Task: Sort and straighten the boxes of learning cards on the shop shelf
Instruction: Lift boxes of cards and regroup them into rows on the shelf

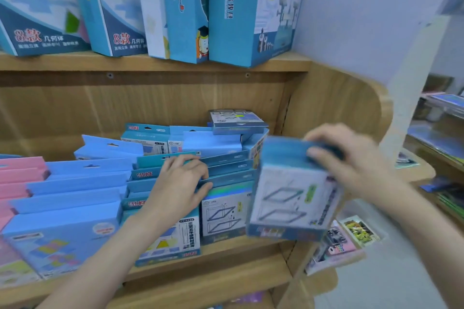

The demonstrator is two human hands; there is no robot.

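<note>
My right hand (351, 158) grips the top of a blue and white card box (291, 198) and holds it in the air in front of the shelf's right end. My left hand (180, 180) rests with relaxed fingers on the tops of the blue card boxes (226, 165) standing in rows on the wooden shelf (213, 256). One blue box (236, 120) lies flat on top of the back row. More blue boxes (75, 183) and pink boxes (20, 173) stand in rows to the left.
Tall blue boxes (236, 7) stand on the upper shelf (150, 63). The rounded wooden side panel (339, 103) closes the shelf on the right. Picture cards (346, 238) lie on a lower ledge at the right, and another rack (439, 133) stands beyond.
</note>
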